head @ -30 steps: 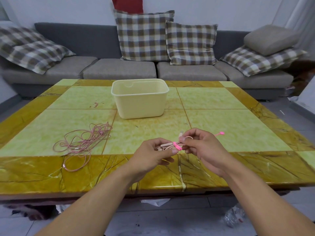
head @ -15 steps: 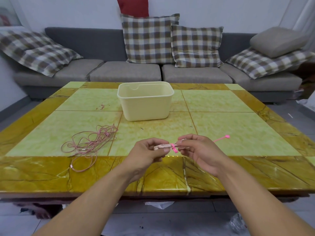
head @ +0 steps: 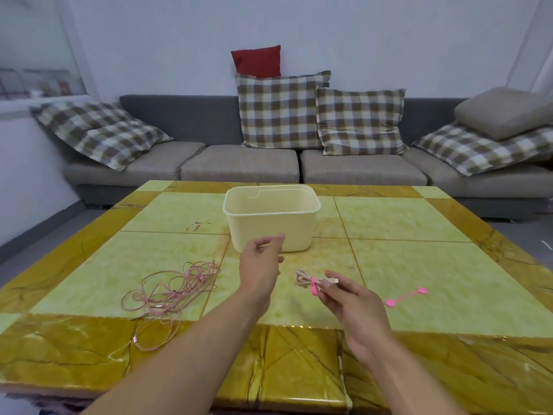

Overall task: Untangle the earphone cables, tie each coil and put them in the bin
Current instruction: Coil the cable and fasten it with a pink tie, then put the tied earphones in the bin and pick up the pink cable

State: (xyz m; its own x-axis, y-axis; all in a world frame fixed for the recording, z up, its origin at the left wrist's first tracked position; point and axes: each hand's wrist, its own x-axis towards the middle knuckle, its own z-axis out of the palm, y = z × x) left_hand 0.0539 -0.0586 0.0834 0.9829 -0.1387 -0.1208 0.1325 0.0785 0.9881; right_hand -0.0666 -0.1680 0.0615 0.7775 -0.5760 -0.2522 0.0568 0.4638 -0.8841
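The right hand fingers pinch the tied coil above the table; the left hand hangs relaxed, holding nothing. Best carry the coil over the bin rim before releasing; the tangled cable waits left.

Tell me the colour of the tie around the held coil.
Bright pink tie, seen in the head view.

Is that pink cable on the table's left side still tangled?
Yes: the pink cable sprawls in loose overlapping loops, untied, with neither hand touching it.
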